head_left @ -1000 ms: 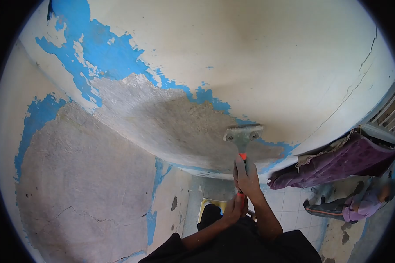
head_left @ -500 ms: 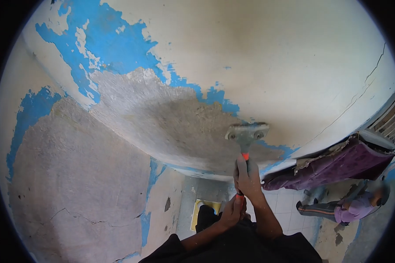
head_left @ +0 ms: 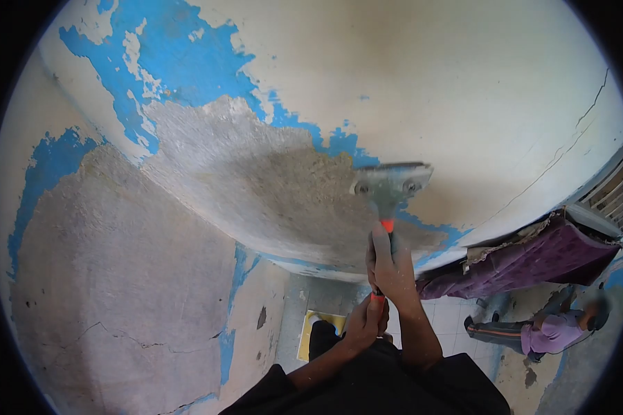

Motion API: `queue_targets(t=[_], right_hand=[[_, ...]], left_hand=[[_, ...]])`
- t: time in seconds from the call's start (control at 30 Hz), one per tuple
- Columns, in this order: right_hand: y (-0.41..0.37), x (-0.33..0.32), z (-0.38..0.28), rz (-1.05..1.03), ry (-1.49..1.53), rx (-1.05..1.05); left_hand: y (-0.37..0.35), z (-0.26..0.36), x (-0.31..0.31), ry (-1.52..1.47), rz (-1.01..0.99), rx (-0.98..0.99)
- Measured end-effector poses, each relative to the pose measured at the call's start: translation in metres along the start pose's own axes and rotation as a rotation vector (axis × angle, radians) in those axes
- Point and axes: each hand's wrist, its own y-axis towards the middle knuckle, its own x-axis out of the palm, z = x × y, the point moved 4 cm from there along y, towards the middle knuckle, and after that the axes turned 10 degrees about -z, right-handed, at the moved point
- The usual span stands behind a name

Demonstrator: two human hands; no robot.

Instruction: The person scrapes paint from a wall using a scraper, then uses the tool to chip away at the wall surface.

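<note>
Grey and broad, the flat head of the scraper [head_left: 390, 188] sits beside ragged blue paint [head_left: 342, 143] above the grip, right hand [head_left: 393, 270] and, lower, left hand [head_left: 365, 325] clamped round its red-and-black handle [head_left: 387, 226].

right hand [head_left: 393, 268]: i curl it closed, one o'clock from my left
left hand [head_left: 365, 325]: curled closed
right forearm [head_left: 419, 333]: aimed toward eleven o'clock
left forearm [head_left: 322, 366]: aimed toward two o'clock

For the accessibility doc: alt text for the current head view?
The right hand and, below it, the left hand grip a wide scraper held up to a cream wall with blue patches and bare grey patches. Purple cloth and another person are at lower right.
</note>
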Motion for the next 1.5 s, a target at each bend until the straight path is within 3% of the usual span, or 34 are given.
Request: queue_targets(t=[0.37,0.63,0.83,1.5], right_hand=[[-0.008,0.002,0.029,-0.024,0.114,0.094],[0.002,0.008,0.001,-0.050,0.101,0.038],[-0.002,0.006,0.028,0.000,0.058,0.036],[0.002,0.008,0.021,-0.049,0.040,0.025]], left_hand=[[-0.021,-0.013,-0.009,0.026,0.024,-0.098],[-0.007,0.016,-0.012,0.084,0.064,-0.056],[-0.018,-0.012,-0.010,0.022,0.028,-0.110],[-0.017,0.004,-0.014,0.027,0.041,-0.121]])
